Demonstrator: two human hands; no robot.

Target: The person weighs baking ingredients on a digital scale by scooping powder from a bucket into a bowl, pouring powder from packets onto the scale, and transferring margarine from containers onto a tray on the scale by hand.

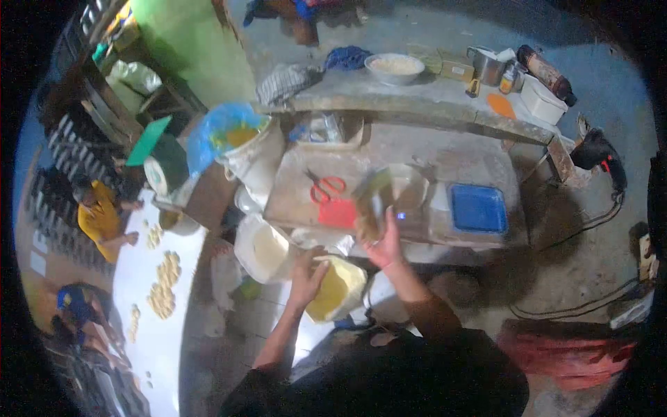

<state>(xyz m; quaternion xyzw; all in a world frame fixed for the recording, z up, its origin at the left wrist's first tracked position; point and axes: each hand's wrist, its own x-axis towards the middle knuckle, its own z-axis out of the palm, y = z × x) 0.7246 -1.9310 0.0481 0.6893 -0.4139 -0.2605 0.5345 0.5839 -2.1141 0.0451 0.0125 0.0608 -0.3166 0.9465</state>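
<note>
My left hand (306, 279) grips the rim of a pale tub (355, 270) with yellow contents, close to my body. A white tub (261, 249) with pale contents stands just left of that hand. My right hand (382, 244) is raised over the bench's near edge, its fingers around a brownish, cup-like container (368, 210) smeared by motion. Behind it a round bowl (408, 186) stands on the bench by a small lit display (401, 215). Orange-handled scissors (328, 189) and a red flat piece (337, 213) lie left of the container.
A blue tray (479, 208) lies at the bench's right. Back left stands a white bucket (260, 156) lined with blue plastic. Along the rear ledge are a white bowl (394, 68) and a white box (542, 101). Two people work at a white table (163, 354) bearing dough pieces.
</note>
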